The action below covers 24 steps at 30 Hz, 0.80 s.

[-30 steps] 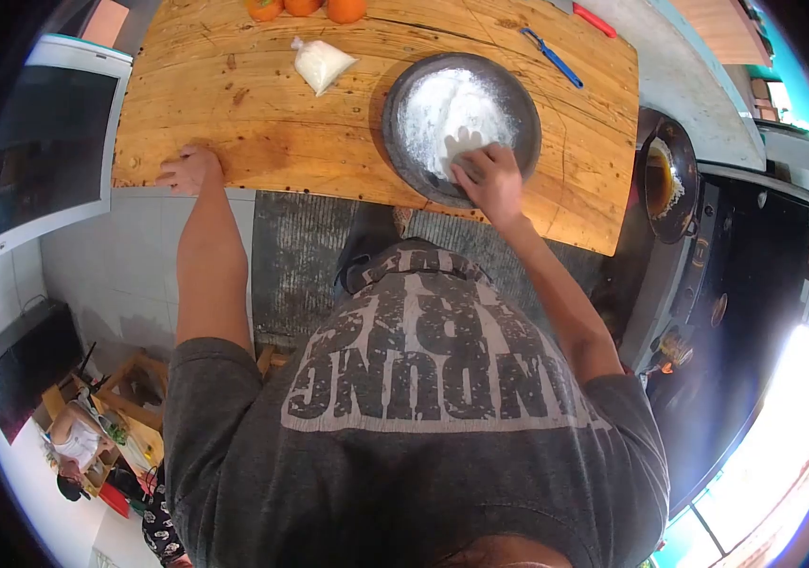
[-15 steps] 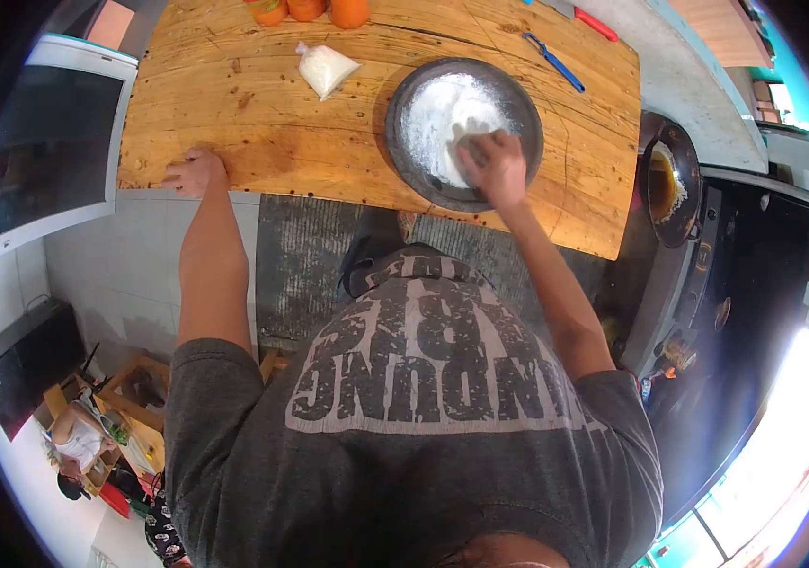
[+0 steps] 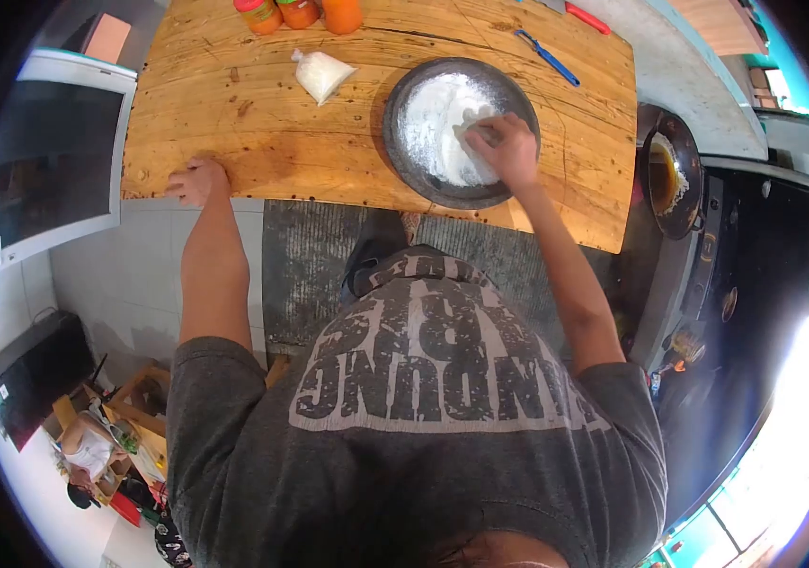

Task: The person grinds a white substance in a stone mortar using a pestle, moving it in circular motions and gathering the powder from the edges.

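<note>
A round dark grey stone dish (image 3: 401, 156) on the wooden table (image 3: 262, 123) holds a layer of white powder (image 3: 437, 118). Over its right half is my right hand (image 3: 512, 154), with bent fingers drawn together close to the powder. What lies between those fingertips is too small to make out. My left hand (image 3: 200, 182) rests at the table's front edge on the left, fingers slightly bent and apart, holding nothing. Between the hands, farther back, stands a small tied plastic bag (image 3: 323, 76) of white contents.
Orange-filled jars (image 3: 300, 11) stand at the back of the table. A blue-handled peeler (image 3: 548, 59) and a red-handled tool (image 3: 587, 17) lie back right. On the stove to the right sits a pan (image 3: 666, 180) with brown liquid. Another person (image 3: 92, 452) is at far lower left.
My right hand has shifted slightly right and up over the stone dish. My left hand stays at the table edge. The whole view has shifted a little.
</note>
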Each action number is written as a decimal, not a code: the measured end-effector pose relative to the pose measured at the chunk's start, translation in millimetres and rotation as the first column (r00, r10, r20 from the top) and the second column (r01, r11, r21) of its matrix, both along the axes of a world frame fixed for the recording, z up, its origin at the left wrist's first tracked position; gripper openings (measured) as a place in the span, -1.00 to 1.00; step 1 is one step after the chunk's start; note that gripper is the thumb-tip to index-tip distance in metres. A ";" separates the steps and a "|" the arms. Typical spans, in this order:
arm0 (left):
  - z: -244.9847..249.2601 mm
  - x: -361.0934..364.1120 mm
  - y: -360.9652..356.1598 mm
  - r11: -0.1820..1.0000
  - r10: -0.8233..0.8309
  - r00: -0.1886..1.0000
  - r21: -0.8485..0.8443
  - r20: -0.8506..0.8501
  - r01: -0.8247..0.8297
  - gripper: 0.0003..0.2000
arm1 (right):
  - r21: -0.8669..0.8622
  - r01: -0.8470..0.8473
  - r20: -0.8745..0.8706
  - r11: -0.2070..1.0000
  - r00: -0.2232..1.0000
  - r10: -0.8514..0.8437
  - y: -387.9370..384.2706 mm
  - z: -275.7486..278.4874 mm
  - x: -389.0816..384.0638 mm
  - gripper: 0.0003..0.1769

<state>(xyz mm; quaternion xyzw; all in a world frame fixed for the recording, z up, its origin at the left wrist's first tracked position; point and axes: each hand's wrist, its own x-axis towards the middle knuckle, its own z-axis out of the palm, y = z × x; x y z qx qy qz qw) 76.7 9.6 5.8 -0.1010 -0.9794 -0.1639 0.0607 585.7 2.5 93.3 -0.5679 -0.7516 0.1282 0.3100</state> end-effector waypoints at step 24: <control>-4.0 -3.9 1.1 0.999 0.035 0.999 0.006 0.017 -0.035 -0.41 | 0.101 0.048 -0.026 0.994 0.999 -0.046 -22.3 -10.3 -12.2 -0.73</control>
